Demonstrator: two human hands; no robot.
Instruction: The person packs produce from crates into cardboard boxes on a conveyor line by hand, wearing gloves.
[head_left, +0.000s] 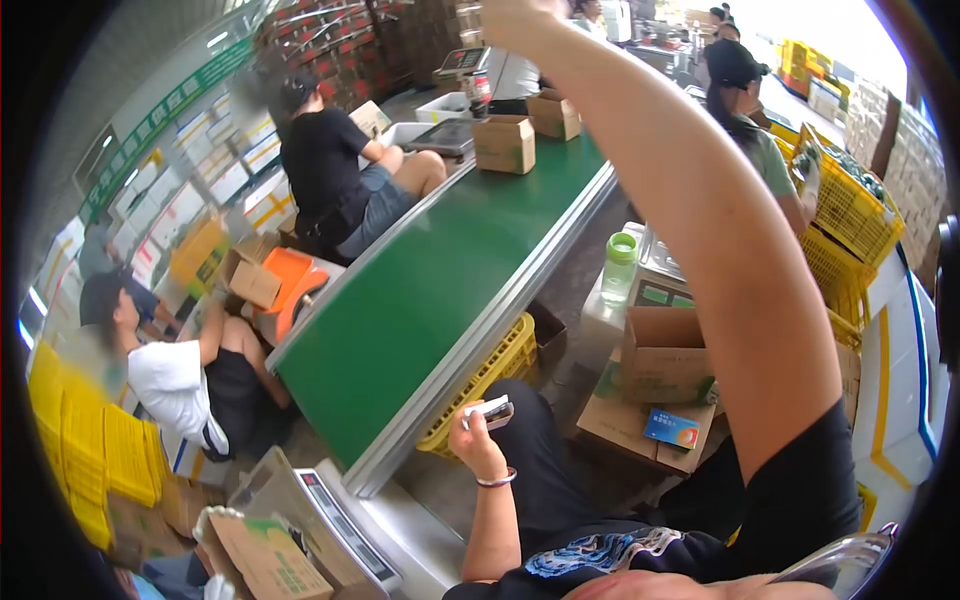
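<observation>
My left hand, with a bracelet at its wrist, is closed around a small white and dark object above my leg. My right arm is raised and stretches up across the view. My right hand is at the top edge, partly cut off, so its fingers do not show. Between my arms, an open cardboard box stands on another carton, with a blue card lying beside it. Behind this box stands a clear bottle with a green lid.
A green conveyor belt carries two cardboard boxes at its far end. Co-workers sit along its left side; another person is at the right by yellow crates. A scale and gloved hands near a carton are at the lower left.
</observation>
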